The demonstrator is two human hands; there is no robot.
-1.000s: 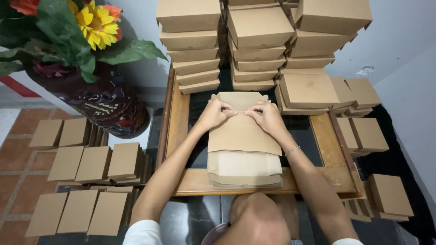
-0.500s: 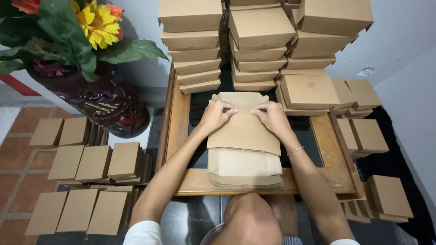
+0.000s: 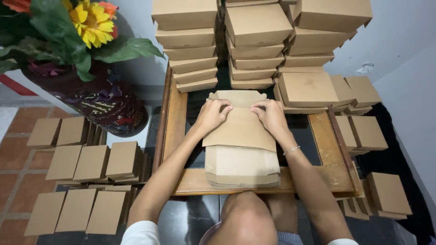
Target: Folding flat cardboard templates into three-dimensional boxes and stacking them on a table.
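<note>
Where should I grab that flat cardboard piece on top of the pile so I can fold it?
Probably at the far edge of the flat cardboard sheet, one hand near each corner, coming from above. That is where the left hand and right hand press its fold line, while the pile of blanks supports it underneath.

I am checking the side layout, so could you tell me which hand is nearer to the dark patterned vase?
Left. The left hand presses the cardboard sheet on the side towards the vase; the right hand lies beyond it, farther off.
</note>
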